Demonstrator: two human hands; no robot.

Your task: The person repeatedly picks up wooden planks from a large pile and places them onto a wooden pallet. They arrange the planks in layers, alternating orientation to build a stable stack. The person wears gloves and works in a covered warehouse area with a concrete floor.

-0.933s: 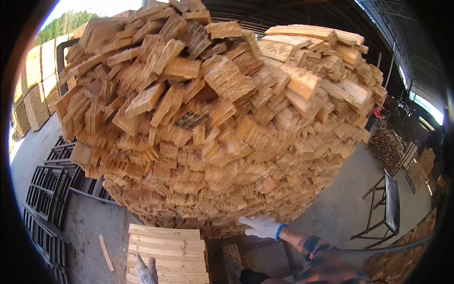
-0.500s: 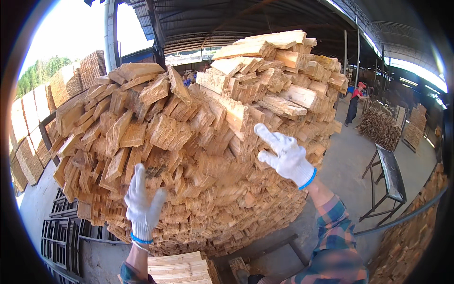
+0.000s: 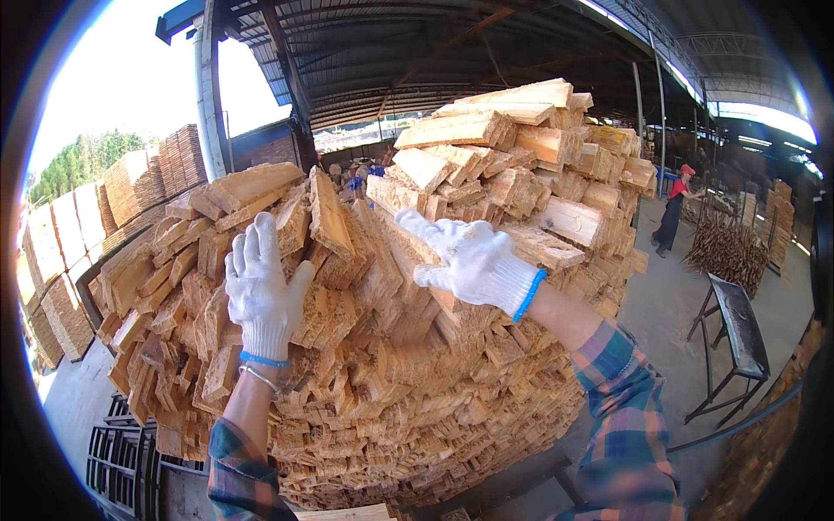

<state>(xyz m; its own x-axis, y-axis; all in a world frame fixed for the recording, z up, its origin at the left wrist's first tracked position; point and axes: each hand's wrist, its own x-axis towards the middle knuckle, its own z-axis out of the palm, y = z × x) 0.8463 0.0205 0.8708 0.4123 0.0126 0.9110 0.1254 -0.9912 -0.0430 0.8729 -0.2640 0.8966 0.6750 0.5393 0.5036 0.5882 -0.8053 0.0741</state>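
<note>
Wood pile (image 3: 417,347): loose offcuts heaped high on black pallets (image 3: 122,451) under the shed roof, so both hands reach up toward its top. Left hand (image 3: 261,291), gloved, lies open with fingers spread against the pile's upper left. Right hand (image 3: 469,256) rests flat and open on slats near the top.

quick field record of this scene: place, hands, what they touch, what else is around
place: open-sided shed with metal roof
left hand: white glove, fingers spread, against the wood pile
right hand: white glove, laid on a bundle of thin slats near the top
pile: short pale wood offcuts, loosely heaped
around: metal stand, stacked boards, person in red top at the back
</note>
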